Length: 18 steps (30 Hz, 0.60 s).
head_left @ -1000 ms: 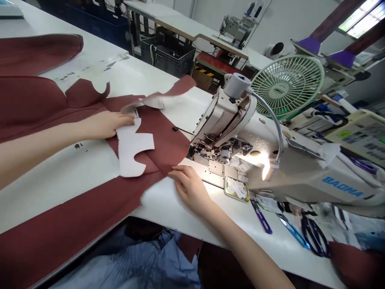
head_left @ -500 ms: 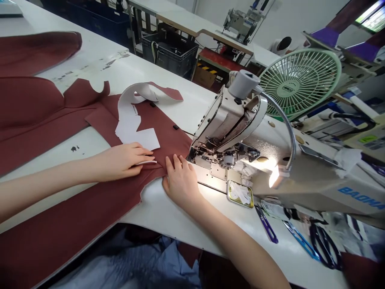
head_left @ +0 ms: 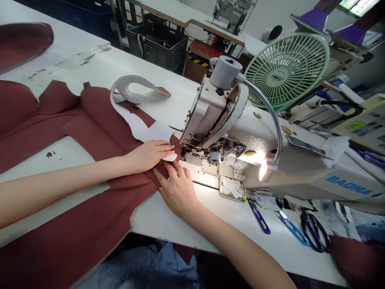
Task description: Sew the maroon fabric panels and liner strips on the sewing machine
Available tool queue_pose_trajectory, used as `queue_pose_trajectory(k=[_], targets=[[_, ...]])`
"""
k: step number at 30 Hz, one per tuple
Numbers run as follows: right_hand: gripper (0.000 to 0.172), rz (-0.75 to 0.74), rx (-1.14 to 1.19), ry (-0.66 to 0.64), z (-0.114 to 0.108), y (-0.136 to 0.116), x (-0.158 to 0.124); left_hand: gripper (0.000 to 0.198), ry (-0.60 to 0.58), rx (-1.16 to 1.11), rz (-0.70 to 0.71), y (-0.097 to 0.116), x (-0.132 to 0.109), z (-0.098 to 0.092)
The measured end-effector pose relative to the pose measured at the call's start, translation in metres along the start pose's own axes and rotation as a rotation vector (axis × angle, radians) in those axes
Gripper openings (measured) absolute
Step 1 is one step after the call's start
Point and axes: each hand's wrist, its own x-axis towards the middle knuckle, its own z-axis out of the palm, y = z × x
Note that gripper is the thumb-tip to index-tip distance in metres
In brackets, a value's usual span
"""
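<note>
Both hands have slid the maroon fabric and its white interfacing piece closer to the sewing machine. Left hand and right hand lie flat, side by side, pressing it down near the surface's front edge. Its long axis runs from the far left toward the needle; a tin, snips and scissors lie right.

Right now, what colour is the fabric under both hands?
Dark brick red fabric, plain, no pattern; head view.
</note>
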Motion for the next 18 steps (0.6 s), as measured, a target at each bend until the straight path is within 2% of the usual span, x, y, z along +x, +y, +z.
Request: queue_pose_trajectory(k=[4,7,9,12,18], targets=[[0.048,0.005,0.053,0.048,0.008,0.002,-0.004,0.038,0.068,0.019,-0.01,0.001,-0.006,0.002],[0.047,-0.039,0.086,0.061,0.01,0.006,-0.001,0.036,0.101,-0.018,0.039,0.002,0.001,-0.005],[0.047,-0.059,0.091,0.063,0.009,0.008,-0.001,0.035,0.081,0.001,0.089,0.003,0.008,-0.006],[0.046,-0.036,0.075,0.08,0.006,0.007,-0.004,0.033,0.072,0.051,0.124,0.004,0.01,-0.001],[0.047,-0.043,0.017,0.111,0.009,0.001,-0.007,0.031,0.139,0.026,0.107,0.0,0.0,0.009]])
